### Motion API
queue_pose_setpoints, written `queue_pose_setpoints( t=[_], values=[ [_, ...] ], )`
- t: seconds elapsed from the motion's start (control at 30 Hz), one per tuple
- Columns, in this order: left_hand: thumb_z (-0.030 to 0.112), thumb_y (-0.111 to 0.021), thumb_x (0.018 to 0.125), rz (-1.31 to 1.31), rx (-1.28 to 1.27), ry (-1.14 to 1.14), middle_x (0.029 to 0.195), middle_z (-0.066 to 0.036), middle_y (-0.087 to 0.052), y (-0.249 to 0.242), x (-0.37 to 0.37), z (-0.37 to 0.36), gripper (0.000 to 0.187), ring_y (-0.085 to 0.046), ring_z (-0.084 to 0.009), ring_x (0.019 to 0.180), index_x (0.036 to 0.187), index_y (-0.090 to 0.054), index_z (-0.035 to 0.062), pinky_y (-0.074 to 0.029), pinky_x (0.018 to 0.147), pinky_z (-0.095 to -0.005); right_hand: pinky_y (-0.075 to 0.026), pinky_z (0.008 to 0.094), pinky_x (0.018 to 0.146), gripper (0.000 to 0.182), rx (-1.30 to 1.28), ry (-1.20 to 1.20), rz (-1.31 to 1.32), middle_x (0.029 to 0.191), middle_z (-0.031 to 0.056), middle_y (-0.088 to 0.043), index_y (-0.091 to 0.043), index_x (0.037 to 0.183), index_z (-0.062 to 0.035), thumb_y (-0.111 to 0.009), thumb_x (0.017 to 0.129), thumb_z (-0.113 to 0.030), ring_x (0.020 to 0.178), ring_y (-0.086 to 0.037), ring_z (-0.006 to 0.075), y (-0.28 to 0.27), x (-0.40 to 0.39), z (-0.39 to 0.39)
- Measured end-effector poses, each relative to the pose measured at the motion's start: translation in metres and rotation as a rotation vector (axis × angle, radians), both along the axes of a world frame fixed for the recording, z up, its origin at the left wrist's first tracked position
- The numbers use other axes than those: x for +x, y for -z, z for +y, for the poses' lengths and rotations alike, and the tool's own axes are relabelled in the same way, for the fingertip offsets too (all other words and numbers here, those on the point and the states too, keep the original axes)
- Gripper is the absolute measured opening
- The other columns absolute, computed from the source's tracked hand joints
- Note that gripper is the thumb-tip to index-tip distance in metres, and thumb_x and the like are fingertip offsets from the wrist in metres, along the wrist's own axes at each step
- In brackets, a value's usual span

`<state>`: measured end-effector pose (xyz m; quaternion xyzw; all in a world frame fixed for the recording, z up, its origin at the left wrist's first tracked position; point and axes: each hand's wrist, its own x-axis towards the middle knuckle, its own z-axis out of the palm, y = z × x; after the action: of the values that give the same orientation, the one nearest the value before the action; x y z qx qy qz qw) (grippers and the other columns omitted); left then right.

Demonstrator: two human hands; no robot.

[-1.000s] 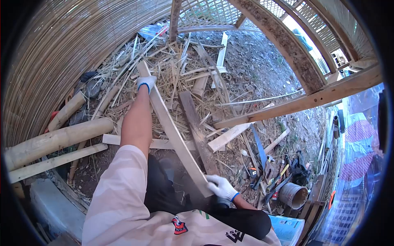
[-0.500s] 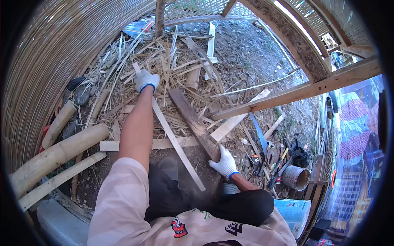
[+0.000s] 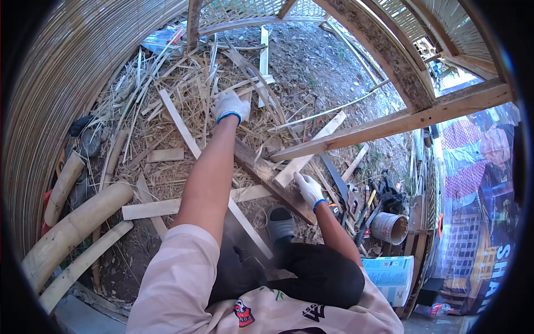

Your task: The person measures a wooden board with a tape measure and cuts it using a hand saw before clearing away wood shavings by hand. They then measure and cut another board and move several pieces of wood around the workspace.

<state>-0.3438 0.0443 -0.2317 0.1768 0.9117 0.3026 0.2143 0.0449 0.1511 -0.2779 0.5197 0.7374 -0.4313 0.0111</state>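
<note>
My left hand (image 3: pixel 230 106), in a white glove with a blue cuff, reaches over the straw-like bamboo shavings (image 3: pixel 192 92), beyond the far end of a dark wooden board (image 3: pixel 260 167). Its fingers are too indistinct to tell if they grip anything. A long pale strip (image 3: pixel 181 123) lies to its left and passes under my left forearm. My right hand (image 3: pixel 309 191), also gloved, is beside the near end of a pale board (image 3: pixel 311 150), above the dark board's near part. Its fingers look apart. Another pale slat (image 3: pixel 150 209) lies crosswise beneath the forearm.
Thick bamboo poles (image 3: pixel 78 228) lie at the left by the slatted wall (image 3: pixel 72 83). A wooden frame beam (image 3: pixel 389 122) crosses the upper right. A saw (image 3: pixel 335 177), assorted tools and a round bucket (image 3: pixel 389 229) are at the right. My slippered foot (image 3: pixel 280 224) is near the dark board.
My left hand has let go of the long strip and moved right, towards the other bamboo pieces. My right hand has shifted from the dark board's end to beside the pale board's end.
</note>
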Motion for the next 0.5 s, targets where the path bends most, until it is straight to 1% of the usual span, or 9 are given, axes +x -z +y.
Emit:
queue_pose_setpoints(
  t=[0.07,0.1,0.2,0.23,0.27,0.33,0.4,0.47,0.5],
  values=[
    [0.041,-0.066,0.089,0.082,-0.035,-0.001,0.144,-0.026,-0.063,0.001,0.008,-0.01,0.061,-0.059,-0.0424,0.136,0.137,-0.069,0.0039,-0.047,0.117,-0.0492,-0.046,0.0332,0.106,0.066,-0.089,0.072,0.08,0.134,0.0135,-0.07,-0.062,0.144,0.0057,-0.067,0.104,-0.046,0.121,-0.062,0.019,0.0,-0.02,-0.005],
    [0.044,-0.064,0.09,0.021,-0.077,0.121,0.148,-0.026,-0.061,0.001,-0.001,-0.019,0.062,-0.059,-0.0425,0.137,0.139,-0.068,0.005,-0.047,0.117,-0.0497,-0.044,0.0332,0.107,0.064,-0.149,0.085,0.093,0.133,0.0128,-0.07,-0.063,0.143,0.0047,-0.067,0.103,-0.045,0.122,-0.061,0.0185,0.004,-0.028,-0.002],
    [0.045,-0.064,0.091,0.055,-0.165,0.128,0.147,-0.025,-0.062,0.009,-0.014,-0.046,0.063,-0.061,-0.0414,0.136,0.141,-0.067,0.0062,-0.048,0.117,-0.0498,-0.051,0.0348,0.089,0.054,-0.24,0.208,0.253,0.115,0.0087,-0.071,-0.066,0.134,0.004,-0.068,0.103,-0.041,0.1,-0.064,0.0184,0.009,-0.035,-0.002],
    [0.044,-0.065,0.092,-0.055,-0.242,0.142,0.152,-0.016,-0.061,-0.007,-0.021,-0.057,0.063,-0.056,-0.0349,0.143,0.144,-0.067,0.0094,-0.045,0.118,-0.0521,-0.05,0.0338,0.086,0.048,-0.28,0.255,0.346,0.112,0.0077,-0.069,-0.065,0.133,0.0025,-0.069,0.101,-0.034,0.097,-0.063,0.0168,0.015,-0.032,0.001],
    [0.044,-0.065,0.092,-0.067,-0.228,0.101,0.151,-0.017,-0.062,-0.006,-0.026,-0.064,0.062,-0.057,-0.0352,0.142,0.143,-0.068,0.0093,-0.045,0.118,-0.0516,-0.052,0.0359,0.086,0.042,-0.187,0.296,0.412,0.115,0.0107,-0.069,-0.064,0.129,0.0031,-0.067,0.099,-0.027,0.097,-0.064,0.0187,0.022,-0.029,0.003],
    [0.043,-0.064,0.091,-0.09,-0.192,0.012,0.149,-0.018,-0.064,0.002,-0.041,-0.087,0.06,-0.059,-0.0359,0.14,0.141,-0.069,0.0091,-0.046,0.117,-0.0506,-0.055,0.0385,0.085,0.035,-0.301,0.57,0.594,0.113,0.0121,-0.069,-0.062,0.123,0.0025,-0.062,0.098,-0.022,0.095,-0.066,0.0208,0.051,-0.006,0.029],
    [0.043,-0.064,0.09,-0.088,-0.177,-0.01,0.148,-0.019,-0.064,0.026,-0.064,-0.101,0.06,-0.063,-0.0374,0.135,0.139,-0.07,0.0088,-0.049,0.115,-0.05,-0.06,0.0415,0.076,0.032,-0.188,0.59,0.57,0.105,0.0143,-0.069,-0.058,0.119,0.0029,-0.06,0.095,-0.018,0.087,-0.07,0.0251,0.029,0.028,0.042],
    [0.043,-0.064,0.09,-0.074,-0.159,-0.035,0.146,-0.02,-0.066,0.041,-0.081,-0.115,0.06,-0.064,-0.0379,0.133,0.138,-0.07,0.0082,-0.05,0.113,-0.0494,-0.062,0.0418,0.065,0.035,-0.3,0.554,0.692,0.099,0.0169,-0.069,-0.056,0.121,0.0047,-0.059,0.093,-0.017,0.078,-0.072,0.028,-0.024,0.049,0.031],
    [0.044,-0.063,0.09,-0.098,-0.124,-0.034,0.142,-0.021,-0.068,0.046,-0.087,-0.12,0.059,-0.066,-0.0384,0.129,0.136,-0.072,0.0082,-0.051,0.111,-0.0497,-0.062,0.0426,0.061,0.035,-0.191,0.583,0.686,0.098,0.0186,-0.069,-0.056,0.121,0.0055,-0.059,0.093,-0.015,0.075,-0.072,0.0296,-0.026,0.06,0.03]
  ],
)
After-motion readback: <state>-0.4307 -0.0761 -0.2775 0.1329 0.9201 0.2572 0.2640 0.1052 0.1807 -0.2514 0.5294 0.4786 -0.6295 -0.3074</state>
